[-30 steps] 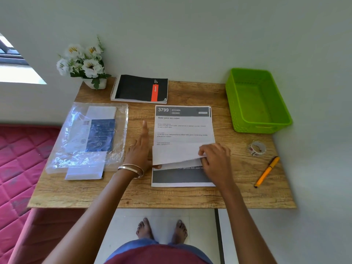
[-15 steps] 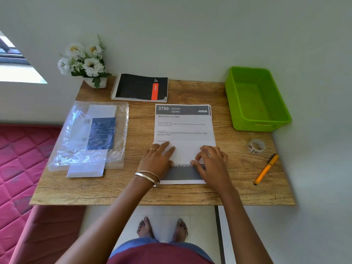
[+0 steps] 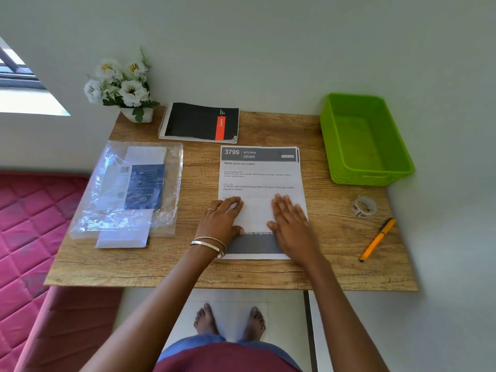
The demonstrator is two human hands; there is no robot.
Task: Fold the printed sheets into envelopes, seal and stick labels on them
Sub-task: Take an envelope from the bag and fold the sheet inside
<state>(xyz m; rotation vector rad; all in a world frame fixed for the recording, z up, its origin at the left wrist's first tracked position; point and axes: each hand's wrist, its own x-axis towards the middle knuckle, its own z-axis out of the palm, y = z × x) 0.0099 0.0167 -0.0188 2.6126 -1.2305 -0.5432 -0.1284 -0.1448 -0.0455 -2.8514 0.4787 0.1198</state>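
Printed sheet [image 3: 259,181] flat on the wooden bench [image 3: 330,267], near edge folded up over the middle, pinned under both hands. Left hand [image 3: 221,222] and right hand [image 3: 291,226] palm-down on the folded flap, fingers [image 3: 281,204] straight and spread, pressing, gripping nothing. Bagged envelopes [image 3: 128,189] to the left; green basket [image 3: 335,146], tape roll [image 3: 364,206], orange pen [image 3: 378,239] to the right.

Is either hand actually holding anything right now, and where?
Nothing is gripped. The left hand and right hand press flat on the folded flap of the printed sheet.
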